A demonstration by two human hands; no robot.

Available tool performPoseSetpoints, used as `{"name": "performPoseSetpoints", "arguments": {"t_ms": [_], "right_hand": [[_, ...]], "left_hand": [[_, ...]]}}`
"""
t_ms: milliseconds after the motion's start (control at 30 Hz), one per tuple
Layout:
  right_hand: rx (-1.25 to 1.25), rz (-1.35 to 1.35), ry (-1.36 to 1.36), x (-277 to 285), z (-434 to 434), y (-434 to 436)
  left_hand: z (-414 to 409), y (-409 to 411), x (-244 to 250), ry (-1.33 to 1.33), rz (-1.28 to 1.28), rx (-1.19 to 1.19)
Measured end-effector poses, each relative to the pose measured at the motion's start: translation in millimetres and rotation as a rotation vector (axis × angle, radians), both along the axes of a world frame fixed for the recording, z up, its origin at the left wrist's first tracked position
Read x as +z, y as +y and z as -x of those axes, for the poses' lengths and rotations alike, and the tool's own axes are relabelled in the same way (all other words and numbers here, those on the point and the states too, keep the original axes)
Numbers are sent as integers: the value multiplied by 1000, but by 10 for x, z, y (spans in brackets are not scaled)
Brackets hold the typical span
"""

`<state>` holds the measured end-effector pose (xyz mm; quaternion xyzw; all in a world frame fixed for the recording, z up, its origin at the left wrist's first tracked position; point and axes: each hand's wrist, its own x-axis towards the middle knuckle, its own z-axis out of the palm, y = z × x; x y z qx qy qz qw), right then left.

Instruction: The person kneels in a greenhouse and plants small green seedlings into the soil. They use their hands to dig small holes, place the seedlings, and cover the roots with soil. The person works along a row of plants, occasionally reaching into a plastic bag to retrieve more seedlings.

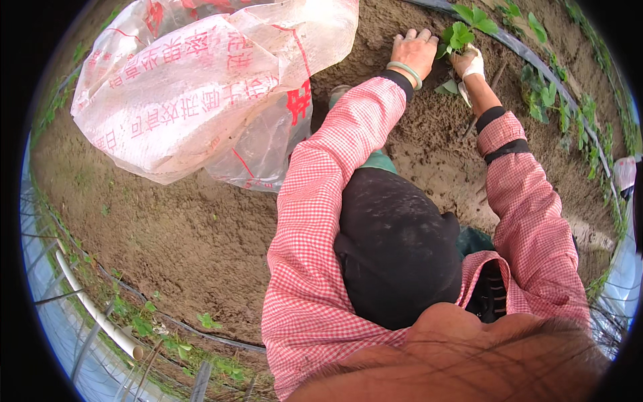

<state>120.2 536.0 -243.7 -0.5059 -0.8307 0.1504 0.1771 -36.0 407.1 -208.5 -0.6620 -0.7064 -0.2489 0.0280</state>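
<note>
Palm down on the brown soil (pixel 422 125), my left hand (pixel 414 54) has its soiled fingertips a little apart and its thumb hidden. A pale green bangle (pixel 406 70) circles that wrist. Just right of it, my right hand (pixel 467 63) is curled at the base of a leafy green plant (pixel 459 36), which looks like a strawberry plant. White wrapping (pixel 474 65) covers part of the right hand, and a loose strip hangs from it. Leaves hide some of the right fingers. A paler leaf (pixel 446 87) lies on the soil below both hands.
A large translucent plastic bag (pixel 191 90) with red print stands at my left. Dark drip-line tubing or film edging (pixel 552 83) curves past plants on the right. A white pipe (pixel 100 311) lies at lower left beside more plants (pixel 143 324). My dark-clad knee (pixel 397 241) is below my arms.
</note>
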Motion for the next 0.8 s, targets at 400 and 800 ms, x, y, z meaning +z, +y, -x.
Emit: {"name": "performPoseSetpoints", "arguments": {"t_ms": [400, 800], "right_hand": [[-164, 614, 990, 144, -934, -694], [6, -256, 128, -61, -245, -323]], "left_hand": [[-267, 318, 144, 371, 74, -243], [176, 635, 89, 196, -171, -257]]}}
